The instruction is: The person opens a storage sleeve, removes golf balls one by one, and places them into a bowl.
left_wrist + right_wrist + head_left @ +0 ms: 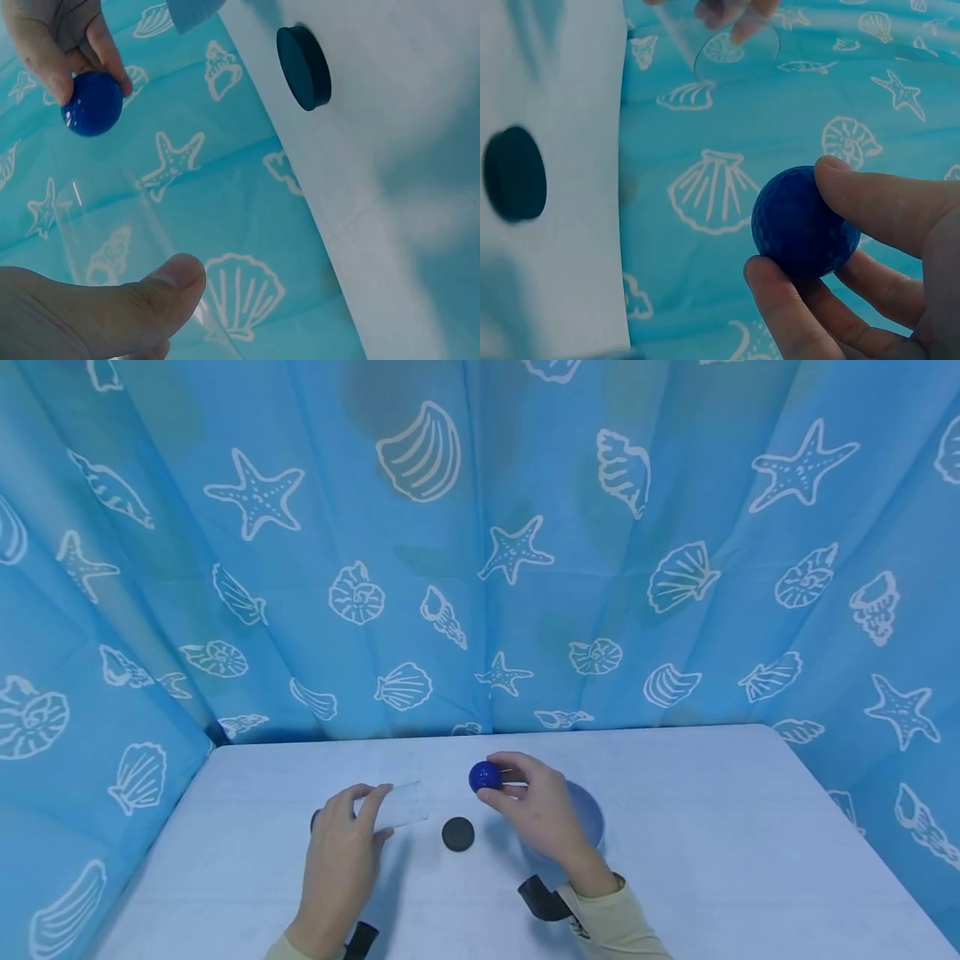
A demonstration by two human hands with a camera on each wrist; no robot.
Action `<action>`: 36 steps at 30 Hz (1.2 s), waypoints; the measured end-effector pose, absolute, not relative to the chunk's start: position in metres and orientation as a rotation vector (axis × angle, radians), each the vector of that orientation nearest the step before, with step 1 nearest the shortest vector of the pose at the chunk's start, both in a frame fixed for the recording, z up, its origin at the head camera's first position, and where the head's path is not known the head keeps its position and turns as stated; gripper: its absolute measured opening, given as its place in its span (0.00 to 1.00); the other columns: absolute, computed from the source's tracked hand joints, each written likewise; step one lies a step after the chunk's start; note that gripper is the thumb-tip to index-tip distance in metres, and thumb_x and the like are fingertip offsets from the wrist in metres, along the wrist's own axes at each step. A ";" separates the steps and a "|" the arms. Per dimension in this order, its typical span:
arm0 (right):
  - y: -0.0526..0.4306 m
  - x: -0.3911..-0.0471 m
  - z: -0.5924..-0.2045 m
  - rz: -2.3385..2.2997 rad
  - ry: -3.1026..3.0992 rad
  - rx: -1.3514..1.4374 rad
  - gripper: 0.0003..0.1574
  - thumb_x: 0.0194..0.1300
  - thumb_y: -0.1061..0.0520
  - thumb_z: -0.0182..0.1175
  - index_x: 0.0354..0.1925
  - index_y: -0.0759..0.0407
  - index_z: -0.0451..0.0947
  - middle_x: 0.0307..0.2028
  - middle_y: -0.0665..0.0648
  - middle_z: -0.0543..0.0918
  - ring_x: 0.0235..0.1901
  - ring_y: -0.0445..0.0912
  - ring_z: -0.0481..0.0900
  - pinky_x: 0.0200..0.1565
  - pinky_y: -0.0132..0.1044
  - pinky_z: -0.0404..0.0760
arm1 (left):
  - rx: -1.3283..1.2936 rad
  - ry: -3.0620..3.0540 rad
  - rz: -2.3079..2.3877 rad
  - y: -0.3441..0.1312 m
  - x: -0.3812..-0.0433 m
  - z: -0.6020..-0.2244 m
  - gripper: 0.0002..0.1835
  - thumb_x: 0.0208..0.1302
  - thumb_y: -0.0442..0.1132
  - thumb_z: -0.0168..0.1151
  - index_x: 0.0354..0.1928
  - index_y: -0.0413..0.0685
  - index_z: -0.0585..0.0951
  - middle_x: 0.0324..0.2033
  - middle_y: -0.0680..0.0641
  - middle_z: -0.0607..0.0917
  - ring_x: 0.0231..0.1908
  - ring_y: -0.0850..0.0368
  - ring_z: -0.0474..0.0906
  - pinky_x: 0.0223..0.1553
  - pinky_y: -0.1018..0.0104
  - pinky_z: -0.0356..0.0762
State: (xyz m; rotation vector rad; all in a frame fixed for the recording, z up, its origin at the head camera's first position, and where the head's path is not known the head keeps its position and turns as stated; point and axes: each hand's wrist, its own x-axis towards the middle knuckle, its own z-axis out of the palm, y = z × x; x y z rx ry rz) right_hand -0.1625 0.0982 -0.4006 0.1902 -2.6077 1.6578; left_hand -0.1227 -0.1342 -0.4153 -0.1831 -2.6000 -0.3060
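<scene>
My left hand (341,852) grips a clear plastic tube (405,804), which lies tilted nearly on its side. The tube's open end points right, and a dark end piece (315,820) peeks out left of the hand. In the right wrist view, the round rim of the tube (739,56) shows with nothing visible inside. A blue dimpled golf ball (805,223) is pinched between the thumb and fingers of my right hand (543,810). The ball is held in the air, a short gap to the right of the tube's mouth.
A round black lid (458,834) lies on the white tabletop (712,860) between the hands. Partly hidden behind my right hand and wrist is a blue-grey bowl (588,814). A blue curtain (480,568) with white shells and starfish hangs along the table's back and sides.
</scene>
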 end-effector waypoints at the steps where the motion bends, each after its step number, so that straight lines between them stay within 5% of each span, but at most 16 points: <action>1: 0.101 -0.162 -0.401 1.641 -2.611 0.186 0.28 0.64 0.55 0.71 0.61 0.54 0.78 0.53 0.56 0.83 0.52 0.50 0.83 0.52 0.43 0.84 | -0.185 -2.601 -0.307 -0.134 -0.123 -0.416 0.35 0.43 0.28 0.82 0.57 0.46 0.78 0.51 0.37 0.80 0.50 0.39 0.79 0.54 0.44 0.78; 36: 0.147 -0.157 -0.423 1.393 -2.749 0.218 0.28 0.63 0.57 0.72 0.60 0.55 0.77 0.54 0.58 0.82 0.51 0.50 0.84 0.54 0.47 0.83 | -0.205 -2.599 -0.307 -0.134 -0.123 -0.418 0.36 0.42 0.29 0.83 0.57 0.46 0.79 0.51 0.37 0.80 0.48 0.40 0.79 0.53 0.45 0.79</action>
